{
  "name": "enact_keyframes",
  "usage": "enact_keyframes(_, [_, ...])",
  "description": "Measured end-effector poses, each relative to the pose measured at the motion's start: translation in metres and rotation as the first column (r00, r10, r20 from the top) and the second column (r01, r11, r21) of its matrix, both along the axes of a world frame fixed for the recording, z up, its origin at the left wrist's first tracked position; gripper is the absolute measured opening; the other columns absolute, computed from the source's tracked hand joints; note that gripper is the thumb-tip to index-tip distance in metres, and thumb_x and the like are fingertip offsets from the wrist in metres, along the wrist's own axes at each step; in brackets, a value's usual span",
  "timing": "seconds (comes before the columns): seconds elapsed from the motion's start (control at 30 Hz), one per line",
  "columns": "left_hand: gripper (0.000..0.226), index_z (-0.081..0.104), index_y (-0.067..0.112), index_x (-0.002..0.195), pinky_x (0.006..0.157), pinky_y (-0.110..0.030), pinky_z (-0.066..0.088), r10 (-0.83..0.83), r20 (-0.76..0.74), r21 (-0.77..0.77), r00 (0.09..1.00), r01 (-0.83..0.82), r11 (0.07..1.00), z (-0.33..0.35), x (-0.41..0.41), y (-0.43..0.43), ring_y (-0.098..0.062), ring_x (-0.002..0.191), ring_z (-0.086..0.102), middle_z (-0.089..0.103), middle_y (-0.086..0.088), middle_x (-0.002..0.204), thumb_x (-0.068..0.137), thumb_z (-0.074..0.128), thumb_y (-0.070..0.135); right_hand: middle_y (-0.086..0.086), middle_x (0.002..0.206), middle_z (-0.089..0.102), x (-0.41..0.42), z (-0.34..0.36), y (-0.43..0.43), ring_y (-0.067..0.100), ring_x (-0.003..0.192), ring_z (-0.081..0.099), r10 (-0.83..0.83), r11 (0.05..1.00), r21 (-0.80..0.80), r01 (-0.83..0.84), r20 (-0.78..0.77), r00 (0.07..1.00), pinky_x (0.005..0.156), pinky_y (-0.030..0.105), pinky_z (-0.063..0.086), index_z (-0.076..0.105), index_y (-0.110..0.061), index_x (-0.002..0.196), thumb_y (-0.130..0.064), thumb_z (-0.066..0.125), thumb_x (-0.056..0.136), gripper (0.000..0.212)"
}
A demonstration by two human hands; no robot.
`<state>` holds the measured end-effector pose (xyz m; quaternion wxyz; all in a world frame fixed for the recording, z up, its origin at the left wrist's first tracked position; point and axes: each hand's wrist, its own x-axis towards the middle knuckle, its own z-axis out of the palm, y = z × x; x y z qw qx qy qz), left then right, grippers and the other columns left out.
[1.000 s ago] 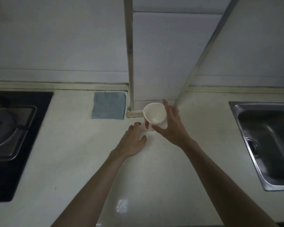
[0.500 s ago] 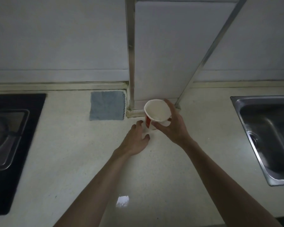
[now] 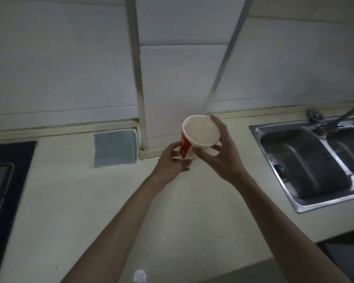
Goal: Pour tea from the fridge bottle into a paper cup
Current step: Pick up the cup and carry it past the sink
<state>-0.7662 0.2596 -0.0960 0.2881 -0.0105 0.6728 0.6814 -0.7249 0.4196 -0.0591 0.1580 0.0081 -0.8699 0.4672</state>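
Note:
A white paper cup point(image 3: 200, 131) with a red print on its side is held tilted above the pale countertop point(image 3: 90, 201), its empty inside facing me. My right hand point(image 3: 221, 154) grips it from the right, thumb under the rim and fingers round the far side. My left hand point(image 3: 172, 162) touches the cup's lower left side and base with its fingertips. The cup looks like the top one of a nested pair, with a second white rim just below it. No bottle is in view.
A grey-blue cloth point(image 3: 114, 149) lies on the counter by the wall. A steel sink point(image 3: 313, 162) with a tap point(image 3: 319, 119) is at the right, a black gas hob point(image 3: 2, 180) at the left. A metal-edged wall corner point(image 3: 139, 99) juts out behind the cup.
My right hand has lifted the cup higher and tilted it toward me. My left hand has risen from the counter to the cup's lower side. The view has shifted right.

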Motion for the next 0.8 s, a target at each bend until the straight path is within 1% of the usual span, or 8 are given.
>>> enact_keyframes(0.1, [0.067, 0.044, 0.010, 0.142, 0.085, -0.044, 0.060, -0.058, -0.036, 0.023, 0.998, 0.059, 0.998, 0.011, 0.009, 0.015, -0.036, 0.108, 0.065, 0.058, -0.018, 0.124, 0.082, 0.071, -0.007, -0.019, 0.138, 0.035, 0.017, 0.014, 0.011, 0.008, 0.124, 0.047, -0.002, 1.000, -0.001, 0.002, -0.035, 0.999, 0.089, 0.032, 0.058, 0.025, -0.024, 0.144, -0.048, 0.070, 0.075, 0.086])
enact_keyframes(0.3, [0.059, 0.047, 0.006, 0.140, 0.076, -0.038, 0.058, -0.150, -0.021, 0.078, 0.988, 0.152, 0.985, 0.023, 0.034, 0.052, -0.032, 0.092, 0.069, 0.063, -0.024, 0.120, 0.086, 0.068, -0.003, -0.013, 0.138, 0.032, 0.060, 0.026, 0.038, 0.014, 0.126, 0.046, -0.138, 0.990, 0.009, 0.138, -0.034, 0.990, 0.091, 0.022, 0.055, 0.025, -0.012, 0.149, -0.050, 0.069, 0.075, 0.094])
enact_keyframes(0.47, [0.053, 0.047, 0.010, 0.139, 0.077, -0.036, 0.059, -0.246, -0.033, 0.081, 0.969, 0.248, 0.965, 0.042, 0.066, 0.086, -0.031, 0.094, 0.071, 0.065, -0.022, 0.120, 0.090, 0.066, 0.004, -0.002, 0.144, 0.036, 0.106, 0.041, 0.064, 0.014, 0.128, 0.045, -0.227, 0.974, 0.000, 0.227, -0.041, 0.973, 0.094, 0.032, 0.055, 0.026, -0.015, 0.147, -0.047, 0.070, 0.076, 0.090])
enact_keyframes(0.5, [0.053, 0.046, 0.010, 0.139, 0.079, -0.037, 0.059, -0.269, -0.038, 0.078, 0.962, 0.271, 0.959, 0.047, 0.074, 0.093, -0.032, 0.096, 0.071, 0.065, -0.021, 0.120, 0.090, 0.066, 0.005, -0.004, 0.143, 0.038, 0.115, 0.045, 0.069, 0.014, 0.128, 0.045, -0.245, 0.969, 0.003, 0.246, -0.048, 0.968, 0.094, 0.033, 0.055, 0.027, -0.017, 0.146, -0.048, 0.070, 0.076, 0.088])
enact_keyframes(0.57, [0.053, 0.046, 0.010, 0.139, 0.084, -0.039, 0.059, -0.311, -0.044, 0.070, 0.949, 0.314, 0.947, 0.054, 0.090, 0.109, -0.031, 0.098, 0.070, 0.065, -0.019, 0.121, 0.091, 0.067, 0.010, -0.022, 0.139, 0.038, 0.136, 0.054, 0.079, 0.009, 0.127, 0.046, -0.271, 0.963, -0.005, 0.271, -0.055, 0.961, 0.095, 0.030, 0.055, 0.026, -0.032, 0.142, -0.048, 0.069, 0.075, 0.081])
enact_keyframes(0.63, [0.053, 0.046, 0.010, 0.139, 0.085, -0.040, 0.060, -0.344, -0.051, 0.056, 0.938, 0.346, 0.936, 0.060, 0.105, 0.126, -0.029, 0.097, 0.071, 0.066, -0.018, 0.121, 0.091, 0.067, 0.013, -0.042, 0.131, 0.033, 0.156, 0.062, 0.091, -0.001, 0.125, 0.044, -0.290, 0.957, -0.012, 0.290, -0.057, 0.955, 0.095, 0.023, 0.053, 0.025, -0.043, 0.136, -0.047, 0.068, 0.076, 0.074])
enact_keyframes(0.67, [0.052, 0.047, 0.009, 0.139, 0.084, -0.039, 0.060, -0.360, -0.057, 0.052, 0.931, 0.363, 0.931, 0.062, 0.113, 0.134, -0.028, 0.096, 0.072, 0.067, -0.017, 0.120, 0.092, 0.067, 0.014, -0.045, 0.129, 0.032, 0.166, 0.065, 0.097, -0.003, 0.125, 0.044, -0.309, 0.951, -0.012, 0.308, -0.059, 0.949, 0.095, 0.019, 0.051, 0.025, -0.044, 0.135, -0.045, 0.069, 0.077, 0.074])
enact_keyframes(0.8, [0.048, 0.049, 0.010, 0.138, 0.081, -0.037, 0.061, -0.435, -0.060, 0.055, 0.899, 0.438, 0.897, 0.075, 0.151, 0.167, -0.026, 0.097, 0.072, 0.071, -0.013, 0.115, 0.093, 0.065, 0.017, -0.025, 0.132, 0.038, 0.208, 0.069, 0.130, 0.000, 0.124, 0.045, -0.378, 0.925, -0.051, 0.376, -0.057, 0.924, 0.094, 0.010, 0.046, 0.024, -0.035, 0.139, -0.027, 0.075, 0.080, 0.078])
